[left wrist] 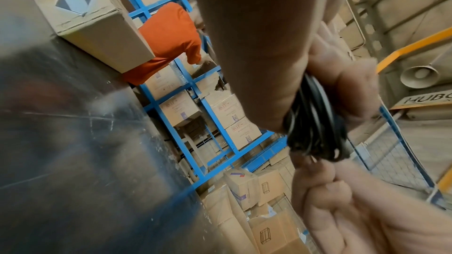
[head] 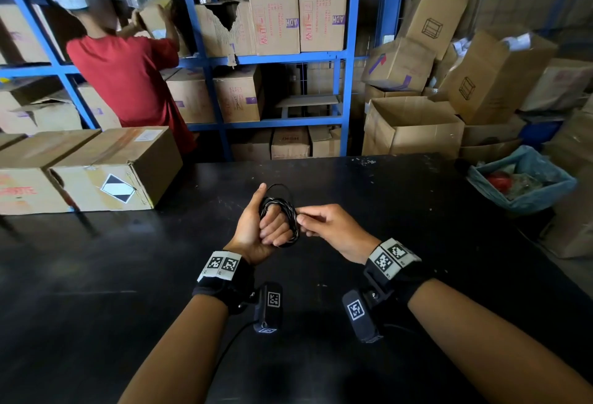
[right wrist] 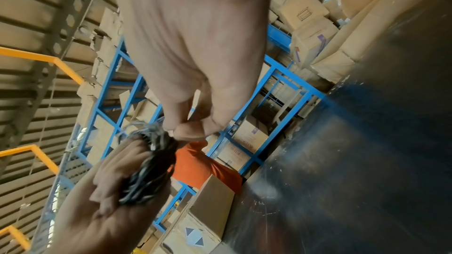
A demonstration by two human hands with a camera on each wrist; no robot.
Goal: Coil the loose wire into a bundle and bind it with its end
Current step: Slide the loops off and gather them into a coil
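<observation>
A thin black wire (head: 282, 211) is wound into a small coil above the black table (head: 385, 198). My left hand (head: 263, 227) holds the coil, its fingers curled through the loops and its thumb up along the far side. My right hand (head: 321, 223) pinches the wire at the coil's right edge between thumb and forefinger. In the left wrist view the dark coil (left wrist: 315, 123) hangs from my curled fingers. In the right wrist view my right fingertips (right wrist: 186, 128) meet at the top of the coil (right wrist: 151, 165), which lies over my left hand (right wrist: 107, 190).
Sealed cardboard boxes (head: 106, 172) stand on the table's left side. Behind the table a person in a red shirt (head: 128, 82) handles a box at blue shelving (head: 272, 60). Open boxes (head: 414, 124) and a blue-lined bin (head: 526, 178) stand at the right.
</observation>
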